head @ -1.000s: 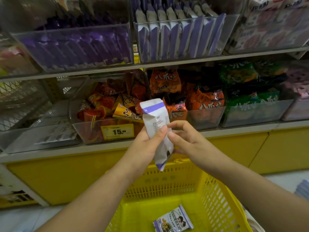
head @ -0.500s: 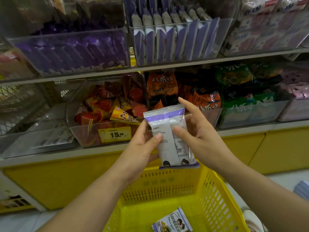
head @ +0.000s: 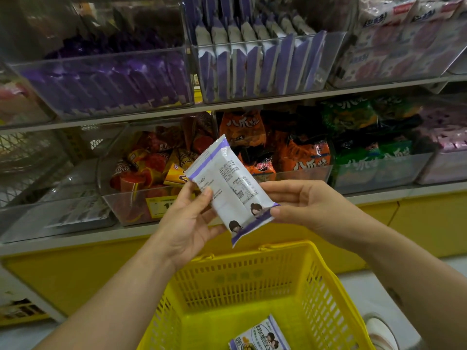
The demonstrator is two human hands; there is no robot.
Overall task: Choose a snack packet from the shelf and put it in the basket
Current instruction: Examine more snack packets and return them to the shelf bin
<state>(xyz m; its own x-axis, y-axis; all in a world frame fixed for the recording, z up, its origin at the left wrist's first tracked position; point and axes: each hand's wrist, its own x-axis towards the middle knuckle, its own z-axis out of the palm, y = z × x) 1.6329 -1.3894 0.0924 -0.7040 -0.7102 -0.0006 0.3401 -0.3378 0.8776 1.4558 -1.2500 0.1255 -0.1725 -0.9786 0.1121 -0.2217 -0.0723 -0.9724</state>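
holding what, and how?
— you pinch the white-and-purple snack packet with both hands: left hand on its upper left edge, right hand at its lower right corner.
where is it?
— tilted in the air above the far rim of the yellow basket, in front of the shelf; a second packet lies inside.

Wide open on top of the yellow basket. Clear air between its back rim and the white and purple snack packet held just above. Inside, only a second snack packet flat on the floor near the front, bare floor around it. Behind, blocked by the shelf edge and clear bins full of snacks.
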